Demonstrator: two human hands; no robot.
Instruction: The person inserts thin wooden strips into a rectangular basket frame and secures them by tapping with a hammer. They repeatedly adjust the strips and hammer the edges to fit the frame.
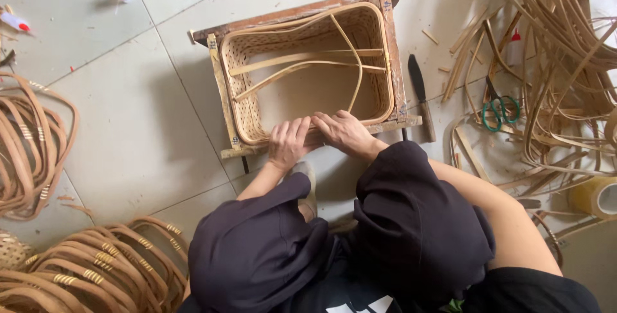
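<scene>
At the left edge and lower left of the frame lie bundles of curved cane handles (96,268) on the tiled floor (128,126); in the centre a woven basket (257,46) sits inside a wooden frame (222,91); the left hand (287,143) and right hand (345,132) press fingers down on its near rim, curled over it, grip closed on the rim; right of it lie a dark-bladed knife (419,91), green-handled scissors (498,108) and loose cane strips (565,43)

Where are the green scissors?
In the head view, the green-handled scissors lie on the tiled floor at the person's right, among the loose cane strips, beyond the knife beside the wooden frame that holds the basket.
</scene>
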